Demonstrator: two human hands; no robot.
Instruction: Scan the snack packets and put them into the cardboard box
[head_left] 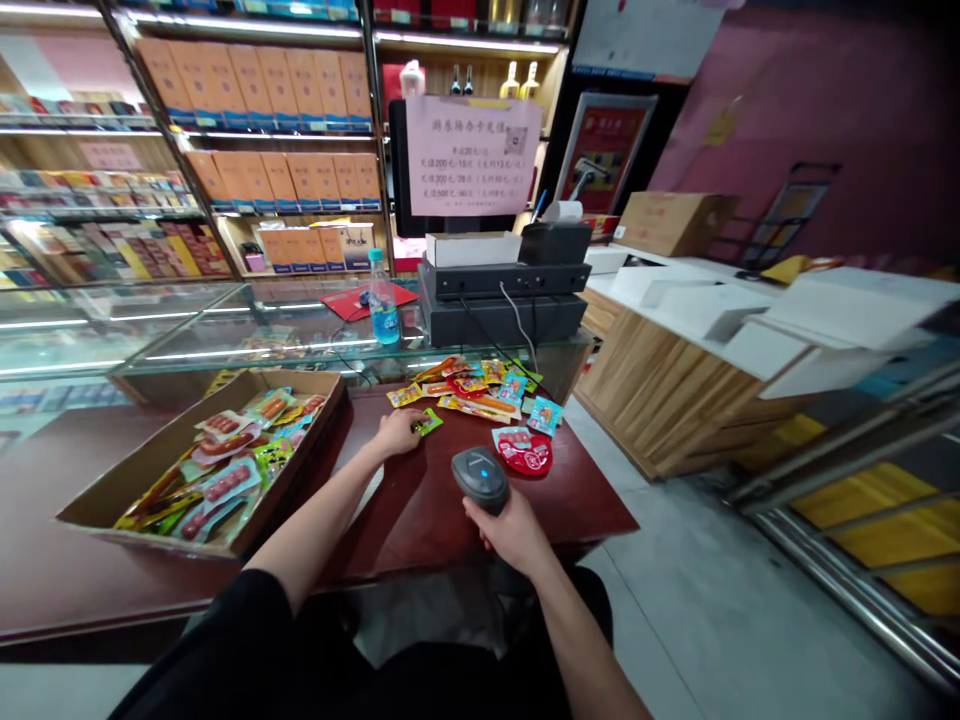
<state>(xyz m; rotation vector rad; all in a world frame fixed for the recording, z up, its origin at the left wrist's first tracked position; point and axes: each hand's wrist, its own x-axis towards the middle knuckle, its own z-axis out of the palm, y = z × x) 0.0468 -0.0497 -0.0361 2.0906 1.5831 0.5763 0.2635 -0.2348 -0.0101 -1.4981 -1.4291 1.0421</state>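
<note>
My right hand [514, 527] is closed around the handle of a dark grey barcode scanner [480, 478] with a small blue light on top. On the dark red tabletop [420, 505], my left hand [399, 432] has its fingers on a small green snack packet [430, 422], gripping its near end. Beyond it lies a loose pile of snack packets [480, 395], some with sausages in them. A red round-edged packet [529, 455] with a pale sausage packet over it lies right of the scanner. Left of my arm, an open cardboard box [247, 545] holds many more packets.
Behind the pile, a glass counter [225, 345] carries a blue drink bottle [383, 305], a cash drawer [502, 318] and a monitor back with a pink paper sign [472, 155]. A wooden cabinet [667, 390] stands at right. Stocked shelves line the back.
</note>
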